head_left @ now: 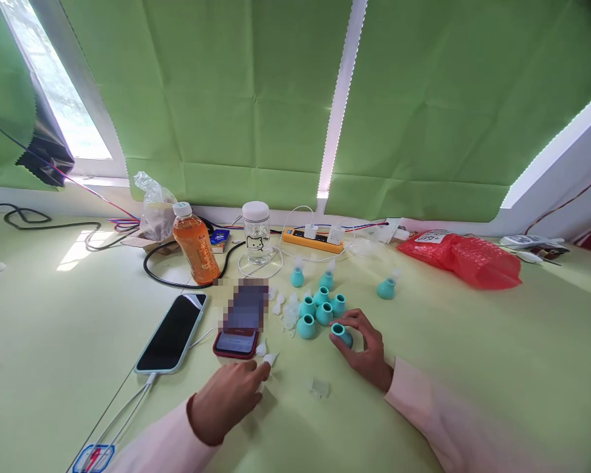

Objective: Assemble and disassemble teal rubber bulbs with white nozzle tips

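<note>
My right hand (pixel 367 351) grips a teal rubber bulb (pixel 342 335) between thumb and fingers, its round opening facing up. My left hand (pixel 231 397) is closed, with finger and thumb at a small white pointed nozzle (pixel 270 359); part of the nozzle is hidden by the fingers. Another white nozzle (pixel 261 348) lies just beyond it. Several open teal bulbs (pixel 324 313) stand grouped left of my right hand. Behind them are bulbs with translucent tips, one teal bulb (pixel 387 288) leaning alone at the right. Small translucent parts (pixel 290 312) lie in a pile beside the group.
A red-cased phone (pixel 236 343) and a charging phone (pixel 172 334) lie at left. Behind stand an orange drink bottle (pixel 196 244), a lidded jar (pixel 257 233) and a power strip (pixel 313 241). A red bubble-wrap package (pixel 463 256) is at right; a small transparent piece (pixel 320 387) lies between my hands.
</note>
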### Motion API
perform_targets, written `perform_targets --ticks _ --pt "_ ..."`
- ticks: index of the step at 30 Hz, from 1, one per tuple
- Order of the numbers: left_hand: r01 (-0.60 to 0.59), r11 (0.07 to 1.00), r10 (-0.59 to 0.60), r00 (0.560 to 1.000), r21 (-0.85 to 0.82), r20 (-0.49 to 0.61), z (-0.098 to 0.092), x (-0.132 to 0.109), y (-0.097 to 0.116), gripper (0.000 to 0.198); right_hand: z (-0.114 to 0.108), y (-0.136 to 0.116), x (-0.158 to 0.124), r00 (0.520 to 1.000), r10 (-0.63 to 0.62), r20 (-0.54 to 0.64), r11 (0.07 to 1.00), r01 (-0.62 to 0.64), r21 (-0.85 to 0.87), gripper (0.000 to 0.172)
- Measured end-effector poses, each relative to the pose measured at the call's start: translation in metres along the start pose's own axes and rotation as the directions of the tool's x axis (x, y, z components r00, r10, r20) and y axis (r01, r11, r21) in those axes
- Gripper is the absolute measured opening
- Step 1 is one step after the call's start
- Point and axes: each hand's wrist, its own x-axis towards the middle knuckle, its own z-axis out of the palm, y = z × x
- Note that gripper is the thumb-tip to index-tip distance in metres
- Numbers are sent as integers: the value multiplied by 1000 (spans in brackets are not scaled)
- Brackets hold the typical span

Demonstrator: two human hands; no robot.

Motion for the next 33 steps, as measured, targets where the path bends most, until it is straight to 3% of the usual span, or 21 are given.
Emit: perform_targets --ticks 1,4,7,15,18,21,23,26,30,33 --pt "36 999 -36 999 -4 15 8 0 3 26 -1 1 0 1000 12 1 1000 -12 -1 21" --pt "67 998 -65 994 17 -85 28 6 12 29 -4 2 0 1000 29 0 1000 -29 4 20" --pt "14 999 -5 983 49 -186 39 21 18 31 -4 4 2 999 40 10 999 -40 0 19" --pt "-43 997 65 922 67 -381 35 62 16 44 -11 17 3 996 76 -51 995 -79 -67 15" --pt "-113 991 133 900 73 -415 33 57 5 46 -16 24 5 986 136 -94 987 -143 -69 14" --pt "-182 978 211 852 106 -480 24 41 -8 33 -20 32 9 971 185 -152 980 -195 -50 16" --pt "-138 982 188 827 131 -529 16 30 -13 23 -21 37 11 961 208 -181 974 -220 -46 17" --pt "29 984 81 811 177 -580 9 20 -13 15 -21 43 13 955 228 -189 968 -243 -64 21" --pt "132 956 37 832 263 -553 14 23 -9 12 -21 49 14 971 215 -106 965 -228 -128 29" --pt "165 937 41 823 308 -566 20 29 -5 13 -28 53 18 987 120 -103 973 -138 -186 35"
